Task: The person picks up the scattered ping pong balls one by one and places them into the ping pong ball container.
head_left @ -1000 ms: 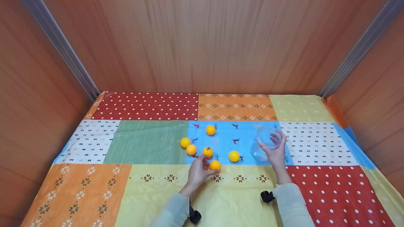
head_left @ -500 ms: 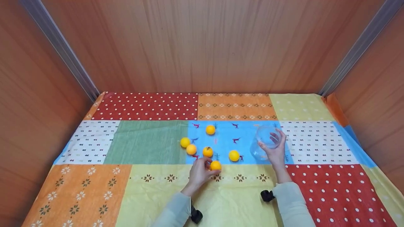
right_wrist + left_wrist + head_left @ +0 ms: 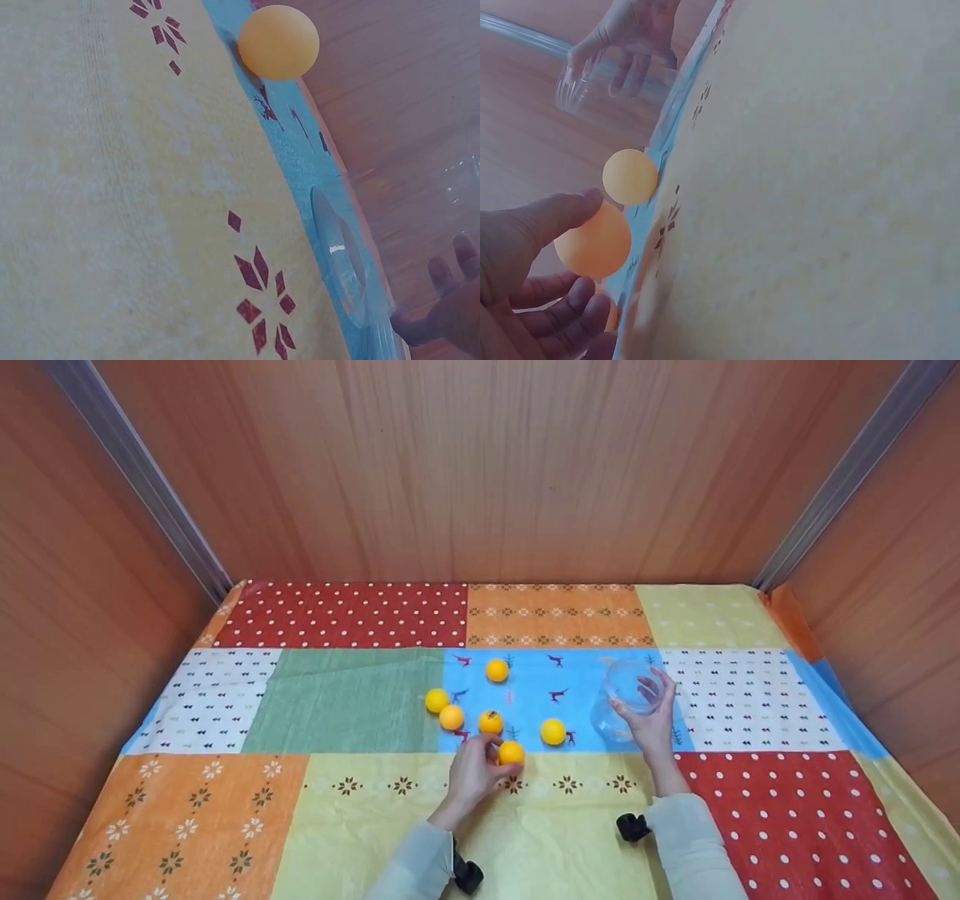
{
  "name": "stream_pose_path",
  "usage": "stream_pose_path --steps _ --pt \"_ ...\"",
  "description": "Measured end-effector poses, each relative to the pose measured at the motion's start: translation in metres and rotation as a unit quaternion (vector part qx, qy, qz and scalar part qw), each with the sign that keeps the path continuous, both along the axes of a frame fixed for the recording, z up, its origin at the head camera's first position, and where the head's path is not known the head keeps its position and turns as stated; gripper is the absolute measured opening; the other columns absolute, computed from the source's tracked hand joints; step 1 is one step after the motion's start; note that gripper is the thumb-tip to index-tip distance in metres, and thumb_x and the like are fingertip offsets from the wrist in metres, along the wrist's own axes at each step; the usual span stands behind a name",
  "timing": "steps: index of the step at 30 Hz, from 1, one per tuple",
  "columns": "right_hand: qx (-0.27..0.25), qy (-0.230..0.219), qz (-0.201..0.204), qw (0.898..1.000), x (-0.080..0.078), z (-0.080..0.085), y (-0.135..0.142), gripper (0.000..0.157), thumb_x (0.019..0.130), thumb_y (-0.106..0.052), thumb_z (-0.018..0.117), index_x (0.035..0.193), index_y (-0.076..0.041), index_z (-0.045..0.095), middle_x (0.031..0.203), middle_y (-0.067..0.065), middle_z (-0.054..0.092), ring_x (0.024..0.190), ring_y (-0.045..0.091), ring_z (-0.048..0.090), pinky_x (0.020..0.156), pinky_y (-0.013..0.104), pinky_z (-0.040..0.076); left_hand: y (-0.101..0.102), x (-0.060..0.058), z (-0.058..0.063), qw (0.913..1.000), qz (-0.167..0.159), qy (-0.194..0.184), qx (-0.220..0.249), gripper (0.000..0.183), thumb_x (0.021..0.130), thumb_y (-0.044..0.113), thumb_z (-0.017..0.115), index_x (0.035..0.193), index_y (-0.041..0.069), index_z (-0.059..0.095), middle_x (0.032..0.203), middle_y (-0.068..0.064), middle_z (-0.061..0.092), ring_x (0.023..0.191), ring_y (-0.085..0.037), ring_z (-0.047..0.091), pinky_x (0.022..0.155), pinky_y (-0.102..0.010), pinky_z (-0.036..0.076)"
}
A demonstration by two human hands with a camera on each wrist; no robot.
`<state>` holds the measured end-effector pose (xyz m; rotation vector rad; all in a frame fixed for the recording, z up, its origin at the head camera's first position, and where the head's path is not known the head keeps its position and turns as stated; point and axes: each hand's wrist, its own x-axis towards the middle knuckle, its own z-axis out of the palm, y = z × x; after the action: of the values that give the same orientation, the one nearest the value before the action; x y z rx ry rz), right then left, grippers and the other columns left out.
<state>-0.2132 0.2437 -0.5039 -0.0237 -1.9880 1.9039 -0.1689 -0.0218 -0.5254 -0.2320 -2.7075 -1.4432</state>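
Observation:
My left hand [image 3: 474, 769] pinches an orange ping-pong ball [image 3: 511, 753] close over the patterned cloth. In the left wrist view the thumb lies along the top of this ball [image 3: 594, 244], with the fingers curled beneath it. Farther right, my right hand [image 3: 654, 726] grips a clear, see-through jar [image 3: 613, 721] near its rim, thumb on one side and fingers on the other. The jar stands upright on the blue patch, and no ball shows inside. A loose ball [image 3: 553, 732] lies between the two hands; the right wrist view catches only the fingertips at the jar.
Just beyond my left hand lies a ball with a dark mark [image 3: 490, 722]. Two more balls [image 3: 451, 718] sit side by side to its left, and another ball [image 3: 496, 670] rests farther back. Wood-grain panels [image 3: 480, 472] enclose the patchwork cloth [image 3: 352, 701] at the back and sides.
The left fingertips have drawn back slightly from the marked ball, closer about the pinched one. My right hand and the jar keep their place, and the loose balls have stayed put.

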Motion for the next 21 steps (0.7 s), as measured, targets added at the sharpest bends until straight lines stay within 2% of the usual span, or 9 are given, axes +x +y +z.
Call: stream_pose_path --steps 6,9,17,21 --pt "0.002 -0.007 -0.007 1.000 -0.010 -0.018 0.008 0.078 0.070 0.002 0.071 0.132 -0.009 0.024 0.126 0.021 0.037 0.119 0.037 0.031 0.098 0.050 0.024 0.004 -0.002 0.014 0.9991 0.001 -0.033 0.026 0.036 0.069 0.022 0.076 0.096 0.004 0.061 0.074 -0.002 0.053 0.063 -0.013 0.045 0.056 -0.022 0.040" --pt "-0.001 -0.009 -0.004 1.000 -0.010 -0.019 0.008 0.079 0.070 0.003 0.071 0.132 -0.008 0.024 0.126 0.022 0.037 0.119 0.037 0.031 0.098 0.050 0.024 0.005 -0.003 0.020 0.9989 0.003 -0.026 0.039 0.035 0.069 0.022 0.076 0.096 0.004 0.061 0.074 -0.003 0.053 0.063 -0.013 0.046 0.057 -0.021 0.040" --pt "-0.007 -0.005 0.006 1.000 -0.002 -0.002 0.002 0.079 0.070 0.009 0.068 0.133 -0.001 0.021 0.126 0.026 0.035 0.118 0.040 0.030 0.098 0.053 0.021 0.013 -0.007 0.035 0.9989 0.008 -0.001 0.047 0.037 0.069 0.028 0.075 0.095 0.006 0.061 0.074 -0.005 0.054 0.062 -0.012 0.044 0.055 -0.021 0.038" --pt "-0.001 -0.005 0.002 1.000 0.002 0.004 -0.002 0.078 0.070 0.009 0.067 0.132 0.000 0.021 0.124 0.023 0.036 0.116 0.037 0.032 0.098 0.053 0.022 0.020 -0.010 0.042 0.9984 0.002 0.014 0.056 0.038 0.069 0.029 0.075 0.096 0.006 0.061 0.075 -0.007 0.055 0.062 -0.012 0.045 0.056 -0.021 0.040"
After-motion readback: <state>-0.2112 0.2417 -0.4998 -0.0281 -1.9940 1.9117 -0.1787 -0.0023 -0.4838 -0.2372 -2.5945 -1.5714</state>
